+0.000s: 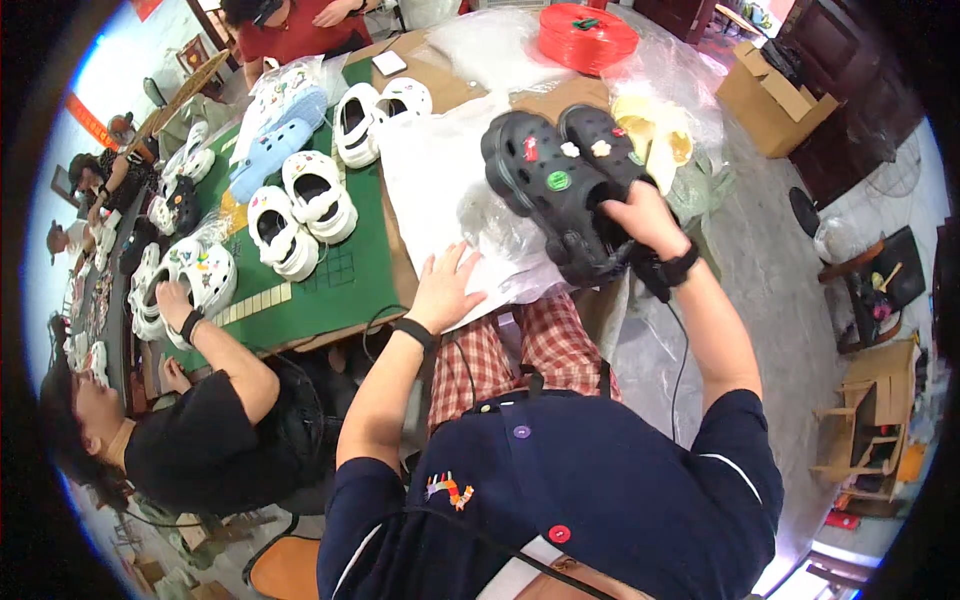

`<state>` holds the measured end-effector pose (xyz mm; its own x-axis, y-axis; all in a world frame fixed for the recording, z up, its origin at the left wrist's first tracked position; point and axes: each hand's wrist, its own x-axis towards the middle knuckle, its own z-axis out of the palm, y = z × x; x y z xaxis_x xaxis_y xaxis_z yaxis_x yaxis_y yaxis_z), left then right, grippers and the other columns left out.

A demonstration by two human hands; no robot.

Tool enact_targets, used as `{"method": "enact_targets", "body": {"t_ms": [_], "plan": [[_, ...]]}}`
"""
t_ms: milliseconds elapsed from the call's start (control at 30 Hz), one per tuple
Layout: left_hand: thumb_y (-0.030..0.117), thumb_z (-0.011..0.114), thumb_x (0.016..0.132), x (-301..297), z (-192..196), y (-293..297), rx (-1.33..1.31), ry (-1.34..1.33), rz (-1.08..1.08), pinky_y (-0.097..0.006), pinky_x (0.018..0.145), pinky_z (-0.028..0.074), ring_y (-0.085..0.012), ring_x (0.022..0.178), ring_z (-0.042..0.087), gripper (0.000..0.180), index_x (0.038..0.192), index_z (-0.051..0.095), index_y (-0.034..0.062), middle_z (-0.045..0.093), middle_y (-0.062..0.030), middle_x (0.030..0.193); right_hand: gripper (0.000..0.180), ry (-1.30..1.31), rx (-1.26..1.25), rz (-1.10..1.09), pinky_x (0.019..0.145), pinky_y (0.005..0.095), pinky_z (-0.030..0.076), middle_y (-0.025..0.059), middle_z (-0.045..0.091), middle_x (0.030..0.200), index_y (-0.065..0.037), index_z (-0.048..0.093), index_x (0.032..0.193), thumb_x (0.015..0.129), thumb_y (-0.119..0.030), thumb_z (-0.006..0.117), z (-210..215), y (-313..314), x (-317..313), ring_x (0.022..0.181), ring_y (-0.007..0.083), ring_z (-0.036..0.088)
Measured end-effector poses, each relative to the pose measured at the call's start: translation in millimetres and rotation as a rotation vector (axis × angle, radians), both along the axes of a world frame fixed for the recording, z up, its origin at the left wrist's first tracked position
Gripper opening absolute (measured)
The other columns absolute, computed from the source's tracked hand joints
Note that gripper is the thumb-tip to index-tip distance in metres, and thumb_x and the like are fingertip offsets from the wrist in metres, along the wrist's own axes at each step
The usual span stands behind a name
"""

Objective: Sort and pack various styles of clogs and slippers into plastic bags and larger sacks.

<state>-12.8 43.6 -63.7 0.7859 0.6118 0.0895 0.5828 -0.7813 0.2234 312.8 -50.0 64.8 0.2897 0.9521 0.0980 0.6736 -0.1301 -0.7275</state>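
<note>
A pair of black clogs (535, 180) with colourful charms is at the table's near right, toes pointing away. My right hand (642, 218) grips them at the heel openings, its fingers partly hidden inside. On the white plastic sheet (425, 165), to the left of the clogs, rests my left hand (446, 290) with its fingers spread and nothing in them. Crumpled clear plastic (495, 222) lies between the hand and the clogs.
White clogs (318, 197) and a blue clog (272, 160) stand on the green mat (350, 285). A co-worker's hand (175, 305) touches another white clog (208, 275). Red plastic twine (587, 40) sits at the back; a cardboard box (770, 100) stands far right.
</note>
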Motion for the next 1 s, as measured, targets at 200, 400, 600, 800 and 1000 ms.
{"method": "enact_targets", "body": {"t_ms": [200, 400, 600, 800, 1000], "plan": [[0.028, 0.058, 0.085, -0.3, -13.0, 13.1, -0.039, -0.086, 0.02, -0.054, 0.107, 0.025, -0.0324, 0.134, 0.031, 0.051, 0.131, 0.048, 0.0092, 0.036, -0.0158, 0.142, 0.047, 0.387, 0.03, 0.267, 0.093, 0.03, 0.043, 0.0044, 0.061, 0.114, 0.003, 0.051, 0.124, 0.078, 0.002, 0.061, 26.9, -55.2, -1.5, 0.103, 0.0132, 0.055], [0.025, 0.056, 0.084, -5.7, 3.0, 11.1, -0.148, -0.143, -0.129, -0.057, 0.104, 0.029, -0.0336, 0.133, 0.033, 0.053, 0.134, 0.042, 0.0101, 0.035, -0.0214, 0.141, 0.053, 0.185, -0.117, 0.696, 0.1, 0.0336, 0.038, 0.0134, 0.06, 0.119, 0.0, 0.055, 0.121, 0.068, -0.003, 0.062, -3.5, -72.2, -29.6, 0.111, 0.0226, 0.054], [0.017, 0.058, 0.085, -10.0, 7.5, 15.7, -0.019, -0.22, -0.094, -0.04, 0.095, 0.044, -0.0377, 0.116, 0.049, 0.038, 0.121, 0.054, 0.0045, 0.051, -0.023, 0.125, 0.046, 0.006, -0.171, 0.654, 0.088, 0.0348, 0.045, 0.0206, 0.063, 0.102, 0.001, 0.058, 0.11, 0.067, -0.014, 0.063, -45.3, -75.6, -21.3, 0.097, 0.0302, 0.061], [0.025, 0.056, 0.09, 8.9, 46.6, 14.3, 0.002, -0.237, 0.302, -0.041, 0.078, 0.049, -0.0325, 0.091, 0.06, 0.024, 0.103, 0.066, 0.0075, 0.063, -0.0127, 0.098, 0.041, -0.156, -0.076, 0.651, 0.079, 0.0399, 0.048, 0.0238, 0.061, 0.092, 0.002, 0.06, 0.099, 0.064, -0.019, 0.065, -13.9, -82.0, -31.0, 0.087, 0.0366, 0.06], [0.029, 0.059, 0.086, 23.7, 54.5, 13.7, 0.216, -0.231, 0.255, -0.04, 0.067, 0.051, -0.029, 0.081, 0.062, 0.018, 0.094, 0.068, 0.0157, 0.059, -0.0094, 0.082, 0.038, -0.176, -0.127, 0.826, 0.073, 0.0399, 0.049, 0.0224, 0.062, 0.085, 0.002, 0.06, 0.094, 0.065, -0.021, 0.066, -7.3, -69.9, -56.2, 0.081, 0.0387, 0.061]]}}
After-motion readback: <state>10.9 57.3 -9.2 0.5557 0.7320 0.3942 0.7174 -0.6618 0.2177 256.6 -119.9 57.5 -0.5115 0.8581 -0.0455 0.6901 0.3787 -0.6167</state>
